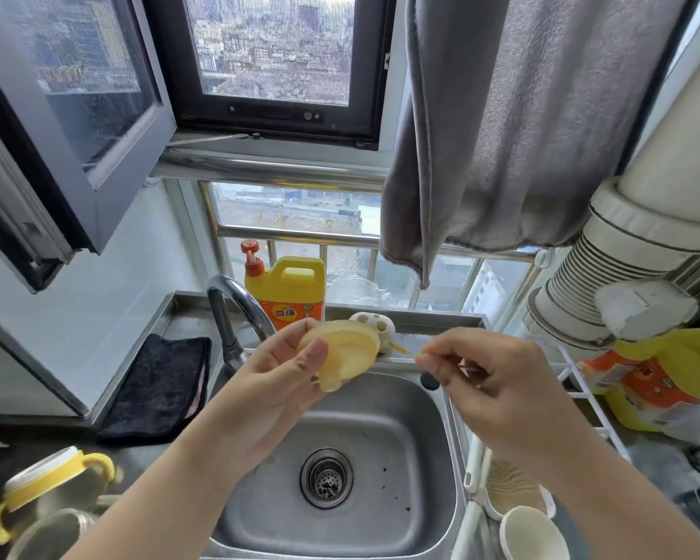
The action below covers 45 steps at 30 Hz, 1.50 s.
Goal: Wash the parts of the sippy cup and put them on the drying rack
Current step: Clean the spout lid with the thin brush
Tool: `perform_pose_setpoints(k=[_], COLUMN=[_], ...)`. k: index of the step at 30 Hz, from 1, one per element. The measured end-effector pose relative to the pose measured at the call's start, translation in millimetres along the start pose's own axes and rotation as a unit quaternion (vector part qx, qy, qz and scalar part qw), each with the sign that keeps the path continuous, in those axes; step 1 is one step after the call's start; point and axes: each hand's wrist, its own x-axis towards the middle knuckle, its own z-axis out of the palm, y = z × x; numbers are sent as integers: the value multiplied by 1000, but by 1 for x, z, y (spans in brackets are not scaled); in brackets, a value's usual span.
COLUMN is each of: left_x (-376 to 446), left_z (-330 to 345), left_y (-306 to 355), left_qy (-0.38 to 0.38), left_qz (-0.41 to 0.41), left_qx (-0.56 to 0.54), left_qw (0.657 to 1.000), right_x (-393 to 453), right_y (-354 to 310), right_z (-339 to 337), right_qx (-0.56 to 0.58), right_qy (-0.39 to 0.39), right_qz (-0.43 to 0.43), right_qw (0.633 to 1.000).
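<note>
Holding the yellow lid (342, 349) over the sink (380, 402), the left hand (275, 381) clasps its rim, spout hanging just below the thumb. Beside it, the right hand (498, 381) pinches 1 thin straw (409, 350), which looks light and bendy; the lid seems stiff, likely slippery when wet, so the rim suits best.

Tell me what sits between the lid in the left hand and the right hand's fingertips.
In the head view, a thin yellow straw brush bridges the gap between sippy lid and right hand.
</note>
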Motion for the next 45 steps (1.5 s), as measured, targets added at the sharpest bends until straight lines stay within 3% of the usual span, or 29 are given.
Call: perform_pose_setpoints(k=[12,25,31,34,37,41,45], left_x=[-6,-14,-12,-8,-7,-7,-4], left_z=[6,1,7,3,2,12,16], left_y=[-3,4,9,12,6,-5,-3], left_qy=[-49,-23,-61,-53,-44,-66,-13], left_qz=[-11,22,43,52,43,13,-38], left_qx=[58,-56,-94,-134,-158,-160,-100], left_qw=[997,998,993,988,985,985,994], right_x=[9,6,3,2,0,2,1], right_y=[-19,-22,-20,-22,-27,-30,-28], right_z=[-2,-5,3,-1,-1,10,17], right_qx=[-158,-157,-123,-48,18,0,-30], right_qy=[-3,-30,-24,0,36,35,6], right_qz=[-77,-80,-60,-28,-6,12,34], right_qw=[984,984,990,998,999,999,999])
